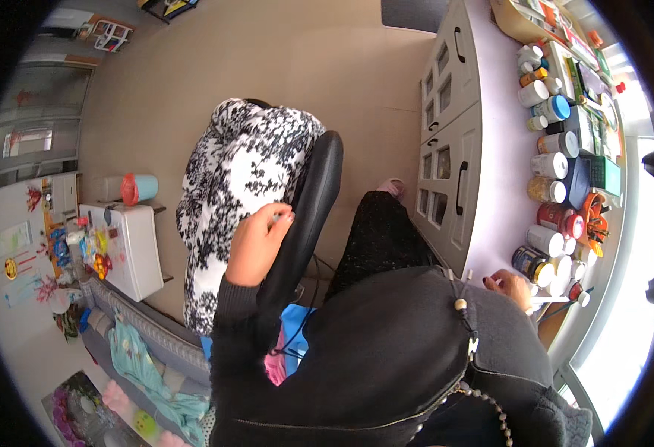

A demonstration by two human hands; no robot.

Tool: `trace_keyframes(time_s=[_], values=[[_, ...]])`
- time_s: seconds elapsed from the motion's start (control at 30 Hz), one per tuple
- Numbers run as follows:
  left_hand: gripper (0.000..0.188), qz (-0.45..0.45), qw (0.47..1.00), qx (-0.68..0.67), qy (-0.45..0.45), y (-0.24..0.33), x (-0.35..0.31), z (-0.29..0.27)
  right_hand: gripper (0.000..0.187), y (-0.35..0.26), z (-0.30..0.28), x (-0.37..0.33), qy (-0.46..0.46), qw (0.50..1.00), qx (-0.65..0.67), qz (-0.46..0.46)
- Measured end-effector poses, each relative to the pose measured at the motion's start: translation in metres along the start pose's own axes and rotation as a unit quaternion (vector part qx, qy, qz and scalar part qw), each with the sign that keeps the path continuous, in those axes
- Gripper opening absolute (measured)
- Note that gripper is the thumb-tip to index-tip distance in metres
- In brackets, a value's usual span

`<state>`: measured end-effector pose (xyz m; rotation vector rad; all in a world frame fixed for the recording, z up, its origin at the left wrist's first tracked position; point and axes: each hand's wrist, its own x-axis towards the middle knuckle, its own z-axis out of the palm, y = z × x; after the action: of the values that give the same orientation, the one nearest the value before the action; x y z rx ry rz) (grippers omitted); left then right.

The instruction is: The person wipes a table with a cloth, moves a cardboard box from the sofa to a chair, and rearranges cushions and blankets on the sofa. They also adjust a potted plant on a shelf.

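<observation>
My left hand (256, 249) is closed in a pinch, thumb against fingers, around a tiny pale thing too small to make out. It is over the edge of a white cloth with a black floral pattern (248, 160), beside a long black padded armrest (319, 179). Off to the right, my right hand (513, 289) rests on the pale countertop (494, 201) near its edge, close to several jars. Its fingers are loosely bent and slightly apart, with nothing visible in them; my black clothing hides part of the hand.
Bottles and jars (550, 167) line the counter above white cabinets (446, 171). A green box (604, 174) and an orange basket (594, 217) stand behind them. At left are a grey sofa (155, 320), a white table (137, 249) and a bin (144, 188). Below the armrest hangs a black cord (312, 294).
</observation>
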<state>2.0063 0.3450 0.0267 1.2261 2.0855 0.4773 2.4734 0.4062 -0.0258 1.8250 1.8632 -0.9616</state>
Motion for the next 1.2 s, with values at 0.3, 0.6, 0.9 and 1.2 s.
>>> trace_keyframes(time_s=[0.3, 0.6, 0.9, 1.2], values=[[0.055, -0.122, 0.977, 0.174, -0.008, -0.035, -0.102, 0.01, 0.027, -0.105, -0.035, 0.023, 0.097, 0.965, 0.001, -0.244], [0.048, -0.091, 0.966, 0.244, -0.014, -0.067, -0.104, 0.04, 0.041, -0.203, -0.005, 0.079, 0.014, 0.959, -0.013, -0.282], [0.04, -0.206, 0.938, 0.253, -0.114, -0.092, -0.086, 0.03, 0.041, -0.256, -0.037, 0.081, -0.025, 0.944, 0.083, -0.319], [0.036, -0.174, 0.958, 0.195, -0.119, -0.111, -0.084, 0.013, 0.065, -0.325, -0.001, 0.172, -0.234, 0.939, 0.15, -0.203]])
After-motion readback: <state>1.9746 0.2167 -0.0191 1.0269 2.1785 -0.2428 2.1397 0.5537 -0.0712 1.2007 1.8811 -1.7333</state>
